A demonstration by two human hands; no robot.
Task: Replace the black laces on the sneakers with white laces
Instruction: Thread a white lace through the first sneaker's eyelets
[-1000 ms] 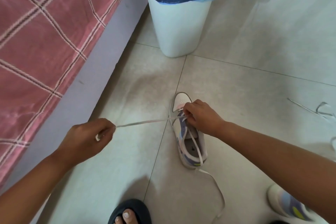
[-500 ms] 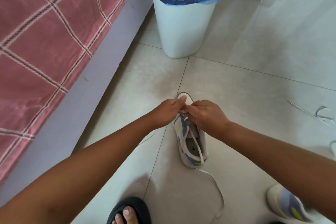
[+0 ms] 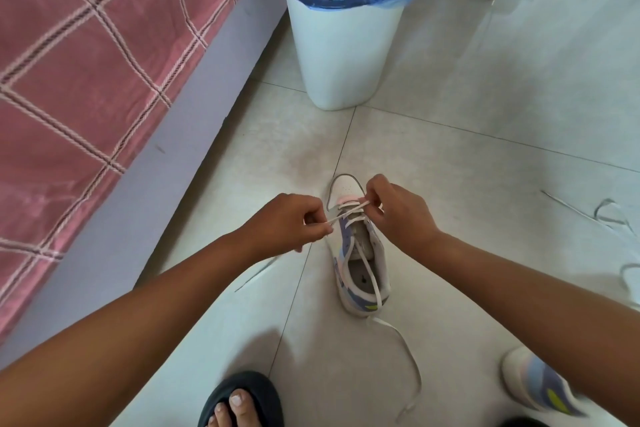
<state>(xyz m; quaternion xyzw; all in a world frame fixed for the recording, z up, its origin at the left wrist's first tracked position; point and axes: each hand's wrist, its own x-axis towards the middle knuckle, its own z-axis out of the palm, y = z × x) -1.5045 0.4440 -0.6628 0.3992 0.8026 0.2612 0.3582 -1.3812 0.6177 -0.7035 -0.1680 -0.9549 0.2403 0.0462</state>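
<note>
At frame centre, the left hand pinches the white lace beside the sneaker; the right hand pinches it over the toe eyelets

Two bare forearms without sleeves, ending in the left hand and right hand, neither gloved nor ringed. Below, a bare-toed foot wears a black open-toed slipper.

left hand: fingers curled, pinching the white lace
right hand: fingertips pinching the same lace
</note>
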